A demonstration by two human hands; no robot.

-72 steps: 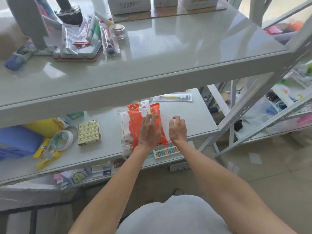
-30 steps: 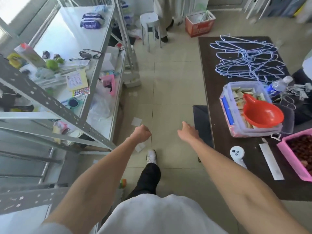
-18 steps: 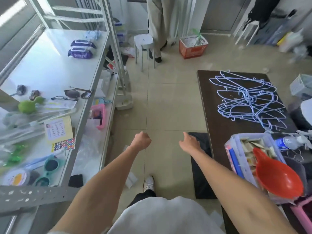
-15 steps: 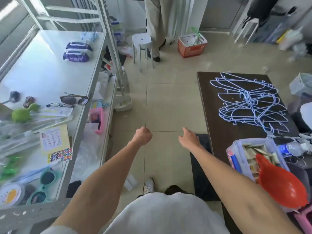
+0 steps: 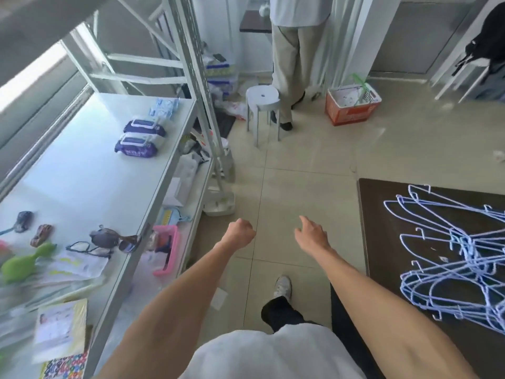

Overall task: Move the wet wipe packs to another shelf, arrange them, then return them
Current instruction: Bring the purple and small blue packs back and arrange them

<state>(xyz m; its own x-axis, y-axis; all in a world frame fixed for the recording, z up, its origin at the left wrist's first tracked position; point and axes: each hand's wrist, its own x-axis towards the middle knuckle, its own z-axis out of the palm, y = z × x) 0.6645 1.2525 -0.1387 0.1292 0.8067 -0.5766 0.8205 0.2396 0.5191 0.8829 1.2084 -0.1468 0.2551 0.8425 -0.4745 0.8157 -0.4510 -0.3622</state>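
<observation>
Two purple wet wipe packs lie side by side on the white shelf (image 5: 82, 176) at the left, one (image 5: 135, 144) nearer me and one (image 5: 144, 127) behind it. A pale blue pack (image 5: 163, 108) lies farther back near the shelf's end. My left hand (image 5: 240, 233) is curled into a fist with nothing in it, held over the tiled floor, well short of the packs. My right hand (image 5: 310, 235) hangs beside it, loosely curled and empty, one finger pointing forward.
Sunglasses (image 5: 117, 240), spectacles, a green toy (image 5: 20, 262) and papers lie on the shelf's near part. A shelf upright (image 5: 207, 110) stands ahead. A dark table with blue wire hangers (image 5: 448, 258) is on the right. A white stool (image 5: 262, 98), a standing person and an orange basket (image 5: 352, 106) are beyond.
I have turned away from the shelf with the orange pack and walked along the aisle. The purple packs have come nearer. Both hands stay empty in front of me.
</observation>
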